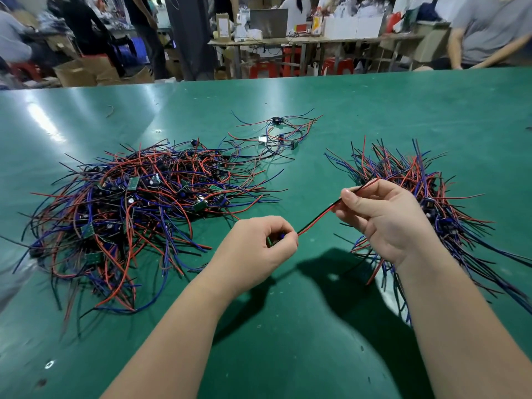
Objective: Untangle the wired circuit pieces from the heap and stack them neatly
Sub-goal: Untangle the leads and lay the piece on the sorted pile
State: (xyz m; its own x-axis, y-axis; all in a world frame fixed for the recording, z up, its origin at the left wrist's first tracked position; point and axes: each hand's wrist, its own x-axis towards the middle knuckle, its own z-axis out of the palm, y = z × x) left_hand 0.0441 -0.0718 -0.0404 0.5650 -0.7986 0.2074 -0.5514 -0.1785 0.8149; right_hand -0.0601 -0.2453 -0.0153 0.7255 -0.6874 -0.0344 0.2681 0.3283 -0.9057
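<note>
piece [283, 235]: board almost wholly covered by left grip [259, 240]; type unreadable
stack [408, 171]: near side behind right grip [380, 220] and forearm; outer wires cut by right edge
heap [129, 203]: boards mostly buried under wires
people [486, 30]: blurred, cut by top edge

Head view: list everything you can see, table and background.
Table: one, green, foreground.
Tangled heap: one, red, blue and black wires with green boards, table left.
Neat stack: one, same colours, table right.
Small cluster: one, same colours, far centre.
Held piece: one, red and black wires, stretched between the hands.
Cardboard boxes: several, brown, far left.
Stools: several, red, under far bench.
Left hand: pinches the piece's board end.
Right hand: pinches its wires.
</note>
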